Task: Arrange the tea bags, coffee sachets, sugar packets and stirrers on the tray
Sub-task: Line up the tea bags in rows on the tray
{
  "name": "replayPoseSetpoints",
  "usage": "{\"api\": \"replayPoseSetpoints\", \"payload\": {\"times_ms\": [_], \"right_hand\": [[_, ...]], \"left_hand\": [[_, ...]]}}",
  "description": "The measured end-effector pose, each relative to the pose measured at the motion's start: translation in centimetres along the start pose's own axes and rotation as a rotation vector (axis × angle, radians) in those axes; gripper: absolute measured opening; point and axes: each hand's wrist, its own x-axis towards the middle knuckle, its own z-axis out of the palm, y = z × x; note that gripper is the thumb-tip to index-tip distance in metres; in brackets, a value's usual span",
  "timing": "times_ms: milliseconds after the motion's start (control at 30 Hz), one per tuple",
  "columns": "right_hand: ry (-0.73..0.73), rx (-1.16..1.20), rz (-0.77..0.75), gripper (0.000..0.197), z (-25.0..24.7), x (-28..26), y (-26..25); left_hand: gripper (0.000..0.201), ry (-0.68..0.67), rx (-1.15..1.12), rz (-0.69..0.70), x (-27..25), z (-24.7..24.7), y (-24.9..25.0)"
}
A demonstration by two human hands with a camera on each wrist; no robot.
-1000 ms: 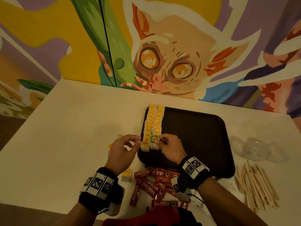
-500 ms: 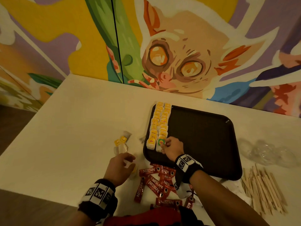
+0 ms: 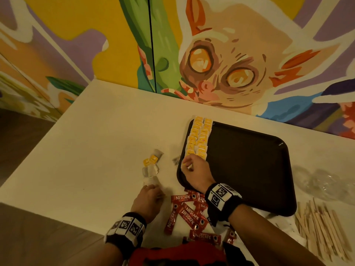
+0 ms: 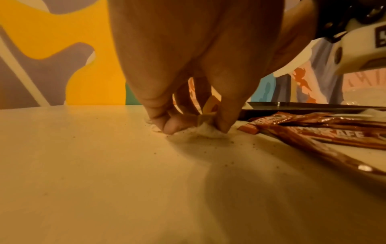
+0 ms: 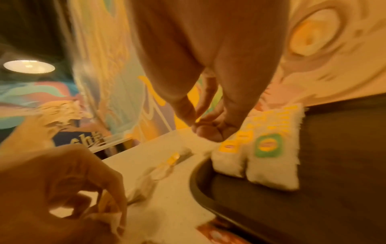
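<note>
A dark tray (image 3: pixel 249 169) lies on the white table (image 3: pixel 96 150). Two rows of tea bags (image 3: pixel 199 137) with yellow tags run along its left edge; the near one in the right row has a green tag (image 5: pixel 268 145). My right hand (image 3: pixel 187 166) sits at the near end of the left row, fingertips curled and pinching a tea bag there (image 5: pixel 242 137); the right wrist view is blurred. My left hand (image 4: pixel 194 125) is down on the table left of the tray and pinches a loose tea bag (image 4: pixel 200 131). Red coffee sachets (image 3: pixel 188 214) lie in a heap near the tray's front edge.
More loose tea bags (image 3: pixel 151 166) lie on the table just beyond my left hand. Wooden stirrers (image 3: pixel 322 227) are piled at the front right, with crumpled clear plastic (image 3: pixel 322 181) behind them. A painted wall (image 3: pixel 211 54) closes off the table's far side.
My left hand has left the tea bag rows, drawn back to the table and closed on a loose tea bag. My right hand has stayed at the near end of the rows.
</note>
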Motion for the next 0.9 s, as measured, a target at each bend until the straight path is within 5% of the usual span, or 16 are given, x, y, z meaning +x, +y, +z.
{"api": "replayPoseSetpoints", "payload": {"times_ms": [167,367,500,733,800,900], "right_hand": [[-0.279,-0.125,-0.158,0.012,2.9,0.6,-2.3],[-0.576,-0.495,-0.323,0.033,6.6,0.9,-4.2],[-0.591,-0.622,-0.307,0.033,7.7,1.1,-4.0],[-0.542,-0.472,-0.24,0.017,6.3,-0.1,-3.5],[-0.496,-0.392,-0.232,0.008,5.2,-0.6,-3.7],[-0.421,-0.337,-0.215,0.029,3.6,-0.4,-4.4]], "left_hand": [[0.017,0.146,-0.154,-0.016,-0.8,-0.4,-1.0],[0.018,0.333,-0.343,-0.206,-0.6,-3.6,-3.2],[0.032,0.349,-0.389,-0.253,1.4,-5.6,-4.0],[0.028,0.213,-0.254,-0.209,6.0,-5.6,-3.0],[0.042,0.203,-0.272,-0.195,6.9,-5.4,-2.3],[0.074,0.123,-0.24,-0.15,8.4,-4.6,-1.7]]}}
